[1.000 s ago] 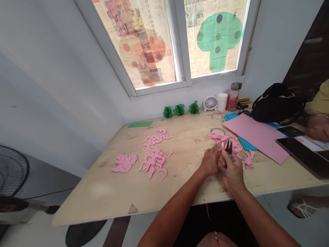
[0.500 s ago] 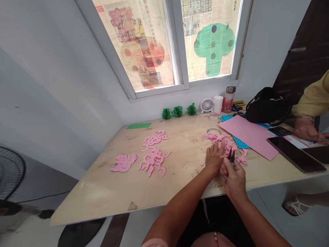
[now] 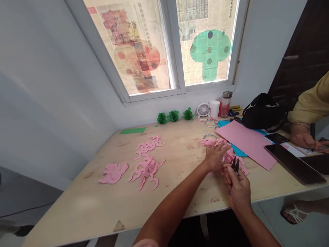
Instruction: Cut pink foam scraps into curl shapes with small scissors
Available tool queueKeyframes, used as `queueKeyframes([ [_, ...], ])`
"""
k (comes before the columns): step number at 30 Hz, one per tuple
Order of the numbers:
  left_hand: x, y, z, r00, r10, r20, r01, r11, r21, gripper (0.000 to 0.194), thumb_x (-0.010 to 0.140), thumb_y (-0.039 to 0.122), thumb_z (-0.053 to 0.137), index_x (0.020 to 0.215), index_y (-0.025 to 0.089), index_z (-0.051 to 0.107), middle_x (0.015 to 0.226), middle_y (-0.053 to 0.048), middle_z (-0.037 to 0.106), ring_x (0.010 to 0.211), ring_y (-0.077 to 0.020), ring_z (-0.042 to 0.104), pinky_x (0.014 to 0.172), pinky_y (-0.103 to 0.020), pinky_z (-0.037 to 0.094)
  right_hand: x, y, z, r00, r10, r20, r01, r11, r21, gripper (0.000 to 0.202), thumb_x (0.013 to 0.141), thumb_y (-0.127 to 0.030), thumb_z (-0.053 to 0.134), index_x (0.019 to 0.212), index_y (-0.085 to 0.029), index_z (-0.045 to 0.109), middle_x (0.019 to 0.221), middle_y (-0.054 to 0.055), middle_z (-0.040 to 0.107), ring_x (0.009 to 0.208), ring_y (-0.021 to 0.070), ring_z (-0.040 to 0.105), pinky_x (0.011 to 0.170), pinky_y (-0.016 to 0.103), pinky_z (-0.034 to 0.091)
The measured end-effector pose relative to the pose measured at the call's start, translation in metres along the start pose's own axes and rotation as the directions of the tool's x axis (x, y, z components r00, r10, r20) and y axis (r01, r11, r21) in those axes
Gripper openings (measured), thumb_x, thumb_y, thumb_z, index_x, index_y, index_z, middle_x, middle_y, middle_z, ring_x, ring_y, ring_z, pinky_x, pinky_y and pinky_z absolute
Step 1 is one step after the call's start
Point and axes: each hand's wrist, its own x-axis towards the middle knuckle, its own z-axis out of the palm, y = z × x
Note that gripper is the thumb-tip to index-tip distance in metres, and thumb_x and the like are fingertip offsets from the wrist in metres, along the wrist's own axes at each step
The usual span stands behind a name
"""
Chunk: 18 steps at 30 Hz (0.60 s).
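Note:
My left hand [image 3: 215,157] rests with spread fingers on a heap of pink foam cut-outs [image 3: 232,156] at the right middle of the wooden table [image 3: 102,199]. Whether it grips a piece is unclear. My right hand [image 3: 239,185] sits just to its right, closed around small black scissors [image 3: 235,165] whose blades point up and away. Three more piles of curly pink cut-outs [image 3: 145,164] lie to the left, out of reach of both hands.
A pink sheet [image 3: 246,142] lies over blue paper at right, beside a black bag [image 3: 262,111], phones and a tablet [image 3: 293,164]. Another person's hand [image 3: 304,139] in a yellow sleeve works at far right. A small fan [image 3: 203,110], cup, bottle and green paper balls [image 3: 173,116] line the window wall.
My left hand has moved forward and spread out over the pink heap. My right hand with the scissors has dropped slightly back. The view has shifted left and down.

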Motion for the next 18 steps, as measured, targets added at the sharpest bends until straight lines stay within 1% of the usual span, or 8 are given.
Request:
queueKeyframes([
  [2,0.002,-0.018,-0.018,0.991,-0.106,-0.077,0.106,0.994,-0.004,0.069,0.072,0.041,0.054,0.136,0.034,0.028,0.144,-0.004,0.029,0.131,-0.0324,0.019,0.103,-0.056,0.016,0.004,0.004,0.0,1.0,0.023,0.011,-0.023,1.0,0.02,0.023,0.072,-0.037,0.066,0.078,-0.016,0.061,0.048,-0.009,0.029,0.04,0.0049,0.023,0.036,0.019,0.019],
  [4,0.009,-0.036,-0.03,0.935,-0.298,-0.19,0.306,0.952,0.015,0.065,0.074,0.043,0.051,0.134,0.028,0.032,0.141,-0.008,0.033,0.128,-0.031,0.026,0.102,-0.051,0.021,0.007,0.006,0.0,0.999,0.038,0.019,-0.039,0.999,0.033,0.022,0.073,-0.037,0.065,0.078,-0.016,0.061,0.049,-0.009,0.028,0.04,0.005,0.023,0.037,0.019,0.018],
  [6,0.014,-0.047,-0.03,0.868,-0.439,-0.232,0.456,0.889,0.025,0.061,0.077,0.043,0.047,0.133,0.022,0.034,0.135,-0.013,0.04,0.123,-0.0309,0.034,0.098,-0.048,0.027,0.009,0.007,-0.001,0.998,0.051,0.027,-0.052,0.998,0.036,0.022,0.075,-0.036,0.064,0.08,-0.015,0.061,0.05,-0.008,0.028,0.041,0.005,0.023,0.037,0.019,0.017],
  [7,0.016,-0.048,-0.026,0.857,-0.461,-0.231,0.48,0.877,0.03,0.059,0.077,0.042,0.047,0.131,0.02,0.036,0.13,-0.014,0.044,0.119,-0.0306,0.038,0.097,-0.047,0.029,0.01,0.008,-0.001,0.998,0.057,0.034,-0.058,0.998,0.037,0.022,0.075,-0.036,0.063,0.081,-0.015,0.061,0.051,-0.008,0.028,0.042,0.005,0.023,0.037,0.019,0.016],
  [10,0.013,-0.036,-0.002,0.888,-0.409,-0.208,0.428,0.902,0.052,0.05,0.076,0.039,0.05,0.123,0.023,0.045,0.117,-0.008,0.054,0.112,-0.0251,0.044,0.096,-0.04,0.032,0.011,0.011,-0.002,0.998,0.055,0.036,-0.057,0.997,0.048,0.02,0.076,-0.034,0.063,0.079,-0.014,0.061,0.051,-0.008,0.029,0.042,0.0048,0.023,0.038,0.019,0.016],
  [13,0.006,-0.014,0.022,0.946,-0.228,-0.232,0.255,0.962,0.095,0.037,0.079,0.031,0.045,0.115,0.021,0.05,0.114,-0.007,0.056,0.109,-0.022,0.045,0.094,-0.037,0.033,0.01,0.014,-0.003,0.998,0.047,0.033,-0.048,0.998,0.038,0.02,0.077,-0.033,0.062,0.081,-0.014,0.062,0.05,-0.008,0.03,0.042,0.0047,0.024,0.038,0.019,0.018],
  [15,0.002,-0.005,0.031,0.965,-0.139,-0.225,0.163,0.982,0.092,0.036,0.081,0.03,0.043,0.114,0.019,0.05,0.112,-0.007,0.057,0.107,-0.0211,0.046,0.093,-0.036,0.035,0.009,0.017,-0.004,0.999,0.041,0.035,-0.041,0.999,0.015,0.022,0.077,-0.034,0.062,0.084,-0.014,0.062,0.049,-0.008,0.03,0.042,0.0049,0.025,0.038,0.018,0.018],
  [18,0.0,-0.001,0.033,0.974,-0.035,-0.223,0.05,0.997,0.062,0.039,0.082,0.029,0.042,0.119,0.018,0.048,0.116,-0.007,0.056,0.108,-0.0207,0.046,0.093,-0.036,0.035,0.008,0.018,-0.004,0.999,0.025,0.039,-0.025,1.0,-0.005,0.023,0.076,-0.035,0.062,0.086,-0.014,0.062,0.049,-0.009,0.029,0.041,0.0051,0.024,0.037,0.018,0.016],
])
